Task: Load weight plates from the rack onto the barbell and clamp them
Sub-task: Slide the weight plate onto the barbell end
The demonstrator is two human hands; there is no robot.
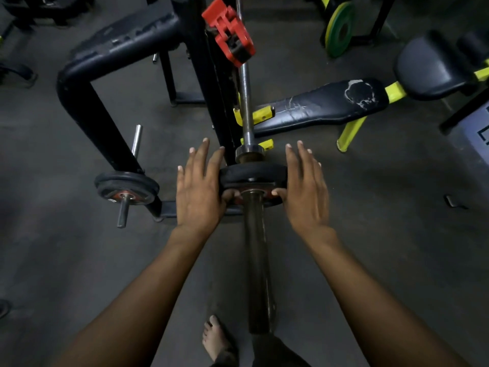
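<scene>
- Bare foot (pixel 215 337) on the dark floor sits closest to the viewer, just left of the near end of the barbell sleeve (pixel 256 260), which runs away up the middle of the head view.
- Two forearms reach forward on either side of the sleeve.
- Left hand (pixel 199 186) has fingers straight and spread past the edge of a small black weight plate (pixel 252 174); its thumb presses the plate's near face.
- Right hand (pixel 304 186) mirrors it, fingers extended, thumb on the near face. Neither hand wraps around the plate.
- Weight plate is threaded on the sleeve, close to the collar (pixel 248 152); whether it touches cannot be told.
- Red clamp (pixel 229 31) hangs higher up by the bar, well apart from the plate, so clamping appears not yet done.
- Storage rack (pixel 105 123) stands left, with more plates on a peg (pixel 127 188).
- Risk, as a judgement: with thumbs only pushing, an uneven shove could tilt and jam the plate; unclamped, it could slide back toward the foot.
</scene>
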